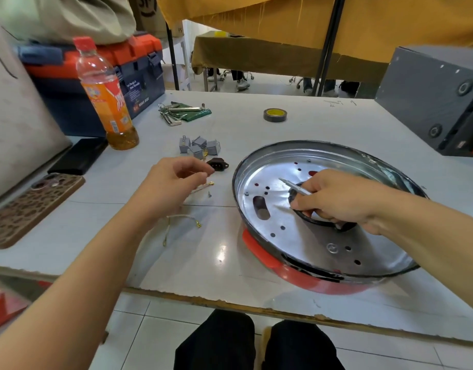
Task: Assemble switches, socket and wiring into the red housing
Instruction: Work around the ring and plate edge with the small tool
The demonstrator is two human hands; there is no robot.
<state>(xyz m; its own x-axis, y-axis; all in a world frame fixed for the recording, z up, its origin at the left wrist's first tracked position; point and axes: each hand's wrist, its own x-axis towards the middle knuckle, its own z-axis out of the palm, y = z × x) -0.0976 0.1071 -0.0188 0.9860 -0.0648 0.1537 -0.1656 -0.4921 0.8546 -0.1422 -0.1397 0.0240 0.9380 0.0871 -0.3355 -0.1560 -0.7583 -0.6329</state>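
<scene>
The red housing lies on the table at the right, its shiny metal plate with holes facing up. My right hand rests inside it, hooked over the rim of the central opening, and grips a screwdriver whose tip points up-left. My left hand hovers left of the housing with curled fingers; a thin wire seems pinched at the fingertips. A dark socket lies just beyond them. Several grey switches sit in a cluster behind it. Loose wires and a small screw lie under my left wrist.
An orange drink bottle stands at the left, before a blue-orange toolbox. Hex keys and a tape roll lie farther back. Two phones rest at the left edge. A grey box sits back right.
</scene>
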